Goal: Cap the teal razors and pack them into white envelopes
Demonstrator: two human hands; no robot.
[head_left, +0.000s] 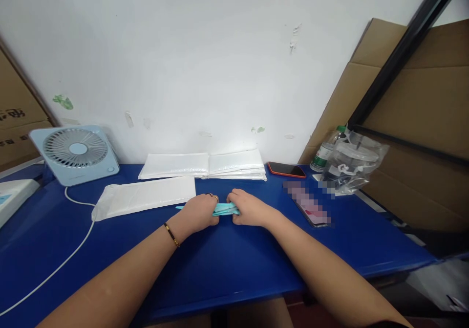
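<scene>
A thin turquoise folded bundle (225, 209), in layers, spans the gap between my two hands above the blue table (242, 259). Around its left end the fingers of my left hand (200, 213) are closed, and a narrow turquoise tip sticks out past that hand's far side. My right hand (251, 207) grips the other end, thumb below and fingers on top. The palms and fingers hide much of the bundle, so its exact kind does not show. Just beyond my left hand lies a flat white plastic-wrapped packet (150, 196).
Several white packets (234, 164) lie stacked against the wall. A light-blue fan (78, 154) with a white cable (78, 247) stands left. At right are a red-edged phone (287, 169), a second phone (311, 210), a bottle (324, 154) and a bagged cup (351, 164).
</scene>
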